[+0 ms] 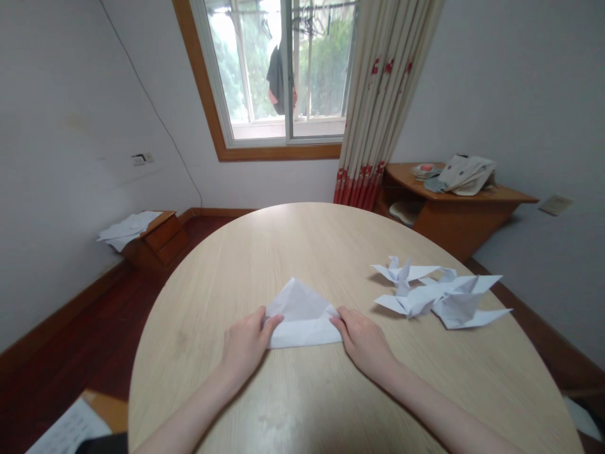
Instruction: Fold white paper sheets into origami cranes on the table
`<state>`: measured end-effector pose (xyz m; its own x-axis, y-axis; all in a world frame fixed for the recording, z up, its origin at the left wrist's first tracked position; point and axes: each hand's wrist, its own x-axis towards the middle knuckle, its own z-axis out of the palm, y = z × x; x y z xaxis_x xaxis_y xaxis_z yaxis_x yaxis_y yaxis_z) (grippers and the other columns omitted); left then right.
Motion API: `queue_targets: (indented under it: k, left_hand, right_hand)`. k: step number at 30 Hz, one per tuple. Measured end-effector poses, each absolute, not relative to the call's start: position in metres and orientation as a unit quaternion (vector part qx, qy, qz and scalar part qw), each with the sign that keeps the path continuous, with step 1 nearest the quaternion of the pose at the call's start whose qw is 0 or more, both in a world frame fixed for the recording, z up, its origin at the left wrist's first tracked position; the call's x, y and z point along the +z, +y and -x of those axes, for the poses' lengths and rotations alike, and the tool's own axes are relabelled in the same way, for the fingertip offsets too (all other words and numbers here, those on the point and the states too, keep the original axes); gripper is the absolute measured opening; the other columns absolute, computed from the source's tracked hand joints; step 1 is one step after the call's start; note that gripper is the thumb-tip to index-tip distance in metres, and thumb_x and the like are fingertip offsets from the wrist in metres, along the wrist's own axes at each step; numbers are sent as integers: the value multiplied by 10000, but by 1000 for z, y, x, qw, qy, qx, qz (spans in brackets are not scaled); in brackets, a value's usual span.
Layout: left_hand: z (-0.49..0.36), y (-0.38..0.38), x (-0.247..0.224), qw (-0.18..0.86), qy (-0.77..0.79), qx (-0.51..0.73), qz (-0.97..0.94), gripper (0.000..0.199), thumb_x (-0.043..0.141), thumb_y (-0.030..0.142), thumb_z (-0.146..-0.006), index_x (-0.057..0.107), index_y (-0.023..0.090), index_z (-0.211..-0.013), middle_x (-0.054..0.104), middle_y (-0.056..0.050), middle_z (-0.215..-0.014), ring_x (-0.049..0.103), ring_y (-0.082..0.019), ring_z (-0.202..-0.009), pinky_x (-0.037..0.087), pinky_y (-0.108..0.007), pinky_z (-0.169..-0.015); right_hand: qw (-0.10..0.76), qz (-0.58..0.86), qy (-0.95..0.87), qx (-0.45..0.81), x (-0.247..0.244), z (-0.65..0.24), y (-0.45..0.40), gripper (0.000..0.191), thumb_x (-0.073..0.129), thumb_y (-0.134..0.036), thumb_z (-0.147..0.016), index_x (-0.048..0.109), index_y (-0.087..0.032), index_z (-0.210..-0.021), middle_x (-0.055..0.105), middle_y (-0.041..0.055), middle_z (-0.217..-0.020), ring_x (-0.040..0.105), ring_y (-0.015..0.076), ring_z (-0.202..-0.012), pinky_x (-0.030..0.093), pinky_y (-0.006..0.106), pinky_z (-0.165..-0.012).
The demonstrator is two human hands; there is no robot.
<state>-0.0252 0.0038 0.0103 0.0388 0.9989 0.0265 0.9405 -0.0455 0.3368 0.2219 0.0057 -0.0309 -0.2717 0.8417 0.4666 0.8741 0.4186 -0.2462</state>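
A white sheet of paper (302, 309) lies on the round wooden table (227, 265), folded so that a point faces away from me and a straight edge faces me. My left hand (248, 340) pinches its left corner between thumb and fingers. At the right corner, my right hand (362, 337) grips the paper the same way. Several folded white paper figures (439, 293) with pointed wings sit in a group on the table, to the right of my right hand; neither hand touches them.
Beyond the table stand a window (283, 69) and a patterned curtain (373, 101). A wooden desk (454, 208) with a cloth bag (467, 174) is at the back right. Papers (127, 228) lie on a small cabinet (163, 239) at the left.
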Motion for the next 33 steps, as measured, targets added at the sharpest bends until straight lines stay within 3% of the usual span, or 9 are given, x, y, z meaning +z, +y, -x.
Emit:
queue_targets:
  k: [3,9,16,22,27,30,33]
  left_hand:
    - [19,1,11,92,687,85,-716,377,398,506,-954,560,190,-827,692,-70,-780,673,-248,-746,289,-264,-550]
    - [10,-3,16,87,690,69,-716,536,556,684,-785,550,198,-1011,709,-72,-873,688,-289,-868,390,-284,-606]
    - [11,-3,19,105,675,87,-725,655,675,616,-713,505,211,-1199,669,-73,-1124,662,-297,-987,453,-320,-690]
    - [11,-4,10,34,648,117,-752,781,679,580,-744,412,169,-1353,603,-126,-1226,614,-311,-1050,469,-369,-774]
    - [10,-7,5,-64,596,176,-781,782,727,496,-743,420,129,-1361,569,-181,-1243,523,-350,-1123,384,-461,-922]
    - [8,-9,3,-95,556,209,-799,670,708,407,-788,434,141,-1339,520,-182,-1310,471,-352,-1174,303,-505,-978]
    - [6,-11,-1,-62,528,207,-821,417,644,308,-850,507,174,-1220,585,-136,-1202,516,-309,-1095,326,-467,-910]
  right_hand:
    - [218,579,-786,-8,-24,-219,2,215,448,-367,-954,551,-196,-877,682,59,-734,665,238,-682,391,297,-553]
    - [130,635,-761,28,-3,-206,-8,412,599,-556,-829,563,-180,-993,700,102,-883,669,297,-856,420,335,-657]
    - [154,602,-784,-13,-13,-204,-9,506,563,-511,-868,521,-139,-1208,650,135,-1012,618,304,-945,446,384,-768]
    - [187,568,-797,-79,-18,-199,-13,476,507,-366,-915,464,-101,-1308,616,177,-1121,550,316,-1009,409,431,-847]
    - [223,533,-805,-132,-15,-193,-17,346,487,-246,-920,506,-121,-1242,570,178,-1241,467,317,-1133,300,457,-951]
    - [204,509,-828,-113,-16,-191,-18,156,475,-161,-917,587,-154,-1026,638,127,-1040,521,270,-958,322,394,-818]
    - [171,491,-852,-63,-18,-190,-18,166,453,-98,-910,572,-181,-830,630,66,-830,513,231,-795,293,349,-705]
